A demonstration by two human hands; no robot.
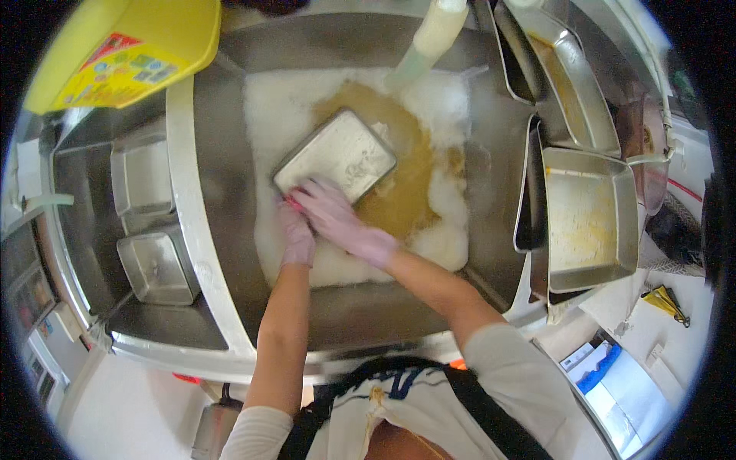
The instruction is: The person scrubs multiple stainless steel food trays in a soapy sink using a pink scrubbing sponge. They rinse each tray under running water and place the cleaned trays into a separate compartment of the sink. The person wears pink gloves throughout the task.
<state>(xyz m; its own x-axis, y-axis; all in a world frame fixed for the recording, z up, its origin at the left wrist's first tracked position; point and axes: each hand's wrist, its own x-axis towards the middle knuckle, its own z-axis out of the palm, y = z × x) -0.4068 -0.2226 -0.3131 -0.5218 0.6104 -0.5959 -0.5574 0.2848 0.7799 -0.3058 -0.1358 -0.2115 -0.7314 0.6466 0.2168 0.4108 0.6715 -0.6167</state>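
An upturned rectangular metal pan (339, 152) lies aslant in a sink basin (356, 316) of brownish, foamy water. Both my hands wear thin, pinkish translucent gloves. My right hand (336, 215) presses on the pan's lower left end, over a small red scrubbing pad or cloth (294, 201). Against that same end is my left hand (297, 233), close beside the right one. Its fingers are blurred and partly covered, so its grip on the pan's edge is not clear.
Metal pans (592, 218) with yellowish residue stand along the right rim. Two metal containers (155, 267) sit in the left basin beyond a divider (198, 213). A yellow plastic container (138, 52) overhangs the upper left; a pale hose (431, 37) hangs into the foam.
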